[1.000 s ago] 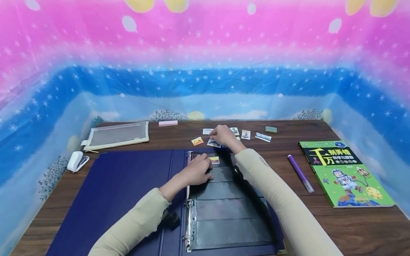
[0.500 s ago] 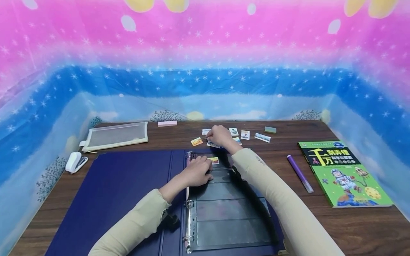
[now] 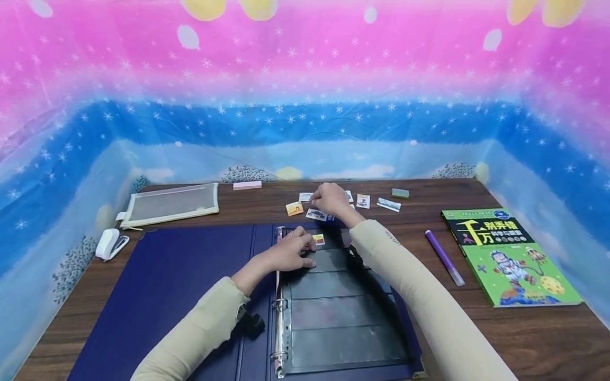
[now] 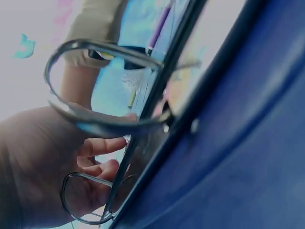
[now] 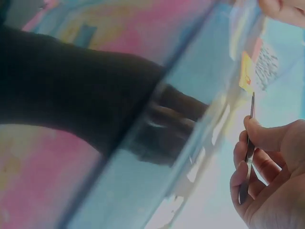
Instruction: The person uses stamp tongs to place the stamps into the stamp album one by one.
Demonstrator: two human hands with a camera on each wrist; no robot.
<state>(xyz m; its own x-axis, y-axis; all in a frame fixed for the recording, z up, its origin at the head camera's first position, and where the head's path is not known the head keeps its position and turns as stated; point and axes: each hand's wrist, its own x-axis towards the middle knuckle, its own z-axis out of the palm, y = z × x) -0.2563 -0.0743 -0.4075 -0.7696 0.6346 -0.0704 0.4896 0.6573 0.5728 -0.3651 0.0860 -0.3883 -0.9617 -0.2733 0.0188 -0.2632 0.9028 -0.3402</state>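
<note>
My right hand holds slim metal tweezers, pinched between thumb and fingers. Their tip is right at the lower edge of a yellow stamp, which shows as an orange-yellow stamp in the head view. My left hand rests with loosely bent fingers on the upper left of a black pocket page in the blue ring binder. Beside its fingertips a red and yellow stamp sits in the top pocket. Other small stamps lie beyond the binder, several partly behind my right hand.
At the back left lie a mesh zip pouch, a white stapler-like item and a pink block. A green block is at the back. On the right are a purple marker and a green book.
The orange-yellow stamp has shifted and turned slightly at the tweezers' tip. My right hand moved left, then slightly back right. My left hand stays on the page, its fingers shifting a little.
</note>
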